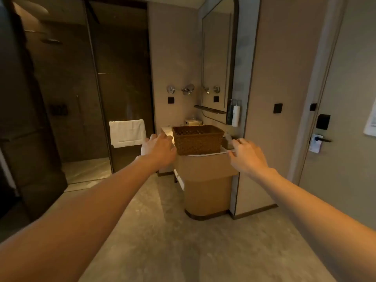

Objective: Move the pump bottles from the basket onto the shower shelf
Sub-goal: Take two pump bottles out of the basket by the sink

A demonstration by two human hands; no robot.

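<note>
Head view, both hands empty, fingers spread – left hand [160, 148], right hand [247, 155] – flanking basket [198, 139], bare floor [183, 241] below.

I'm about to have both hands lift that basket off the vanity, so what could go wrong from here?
1. The brown woven wicker basket sits at the front edge of the rounded tan vanity; a one-sided push by the left hand or right hand might tip it off.
2. Its contents are hidden from this angle, so the weight is unknown.
3. The dark glass shower panel is hard to see and could be bumped on the way.
</note>
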